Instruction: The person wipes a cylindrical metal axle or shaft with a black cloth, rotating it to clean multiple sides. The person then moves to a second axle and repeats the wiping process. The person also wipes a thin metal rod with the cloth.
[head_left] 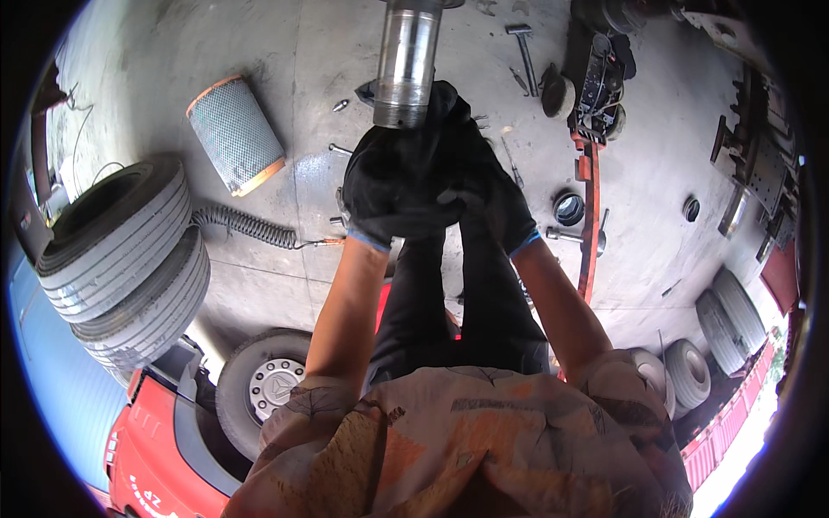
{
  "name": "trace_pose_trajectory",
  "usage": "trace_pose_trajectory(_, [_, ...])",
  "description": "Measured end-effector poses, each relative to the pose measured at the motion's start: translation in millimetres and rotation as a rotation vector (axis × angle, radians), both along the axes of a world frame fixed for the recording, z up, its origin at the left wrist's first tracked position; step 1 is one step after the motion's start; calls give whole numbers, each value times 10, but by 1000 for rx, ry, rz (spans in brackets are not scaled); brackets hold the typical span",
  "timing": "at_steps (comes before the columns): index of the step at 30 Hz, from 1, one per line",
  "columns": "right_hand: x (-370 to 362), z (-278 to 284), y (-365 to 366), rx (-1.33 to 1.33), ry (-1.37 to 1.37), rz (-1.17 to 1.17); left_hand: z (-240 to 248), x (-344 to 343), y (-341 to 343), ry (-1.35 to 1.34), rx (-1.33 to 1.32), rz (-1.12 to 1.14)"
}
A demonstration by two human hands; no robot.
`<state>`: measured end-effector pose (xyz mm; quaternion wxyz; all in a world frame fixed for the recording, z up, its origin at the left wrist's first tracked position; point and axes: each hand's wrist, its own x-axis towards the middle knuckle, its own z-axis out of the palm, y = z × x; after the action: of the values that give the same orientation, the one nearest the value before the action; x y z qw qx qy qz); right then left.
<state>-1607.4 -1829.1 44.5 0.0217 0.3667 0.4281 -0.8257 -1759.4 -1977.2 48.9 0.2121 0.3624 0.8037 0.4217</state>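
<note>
Both gloved hands' fingers [406, 186] clamped beneath metal cylinder [406, 65] (threaded end down).

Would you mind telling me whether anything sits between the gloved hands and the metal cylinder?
Nothing visible does. The left hand and right hand, both in black gloves, already close together just under the threaded end of the shiny metal cylinder. Whether the palms actually touch it is hidden by the gloves.

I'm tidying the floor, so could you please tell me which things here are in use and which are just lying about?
In use: metal shaft, gripped by gloved left hand and right hand.
Lying about: stacked tyres, mesh filter drum, coiled hose, hammer.
</note>
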Motion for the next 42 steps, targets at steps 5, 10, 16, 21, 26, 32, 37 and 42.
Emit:
trace_pose_trajectory(5, [198, -65, -321, 566, 74, 479, 481, 234, -604, 87, -107, 131])
trace_pose_trajectory(10, [146, 149, -757, 520, 142, 581, 820, 464, -1233, 197, -232, 281])
trace_pose_trajectory(16, [-10, 363, -1159, 716, 186, 830, 1449, 507, -1625, 196, -391, 493])
trace_pose_trajectory(21, [-271, 554, -1328, 436, 20, 823, 1468, 858, -2244, 214, -444, 685])
trace_pose_trajectory(26, [-375, 495, -1405, -394, -496, 353, 1469, 1196, -2563, 219, -459, 871])
trace_pose_trajectory(32, [-243, -84, -1721, -726, -570, 453, 1407, 1449, -2344, 218, -296, 1027])
trace_pose_trajectory(37, [-897, 251, -1931, 693, 312, 1374, 1426, 1413, -2194, 122, -24, 1006])
trace_pose_trajectory(42, [-1444, 869, -2079, 1419, 642, 1786, 1172, 1395, -2113, 13, 61, 1048])
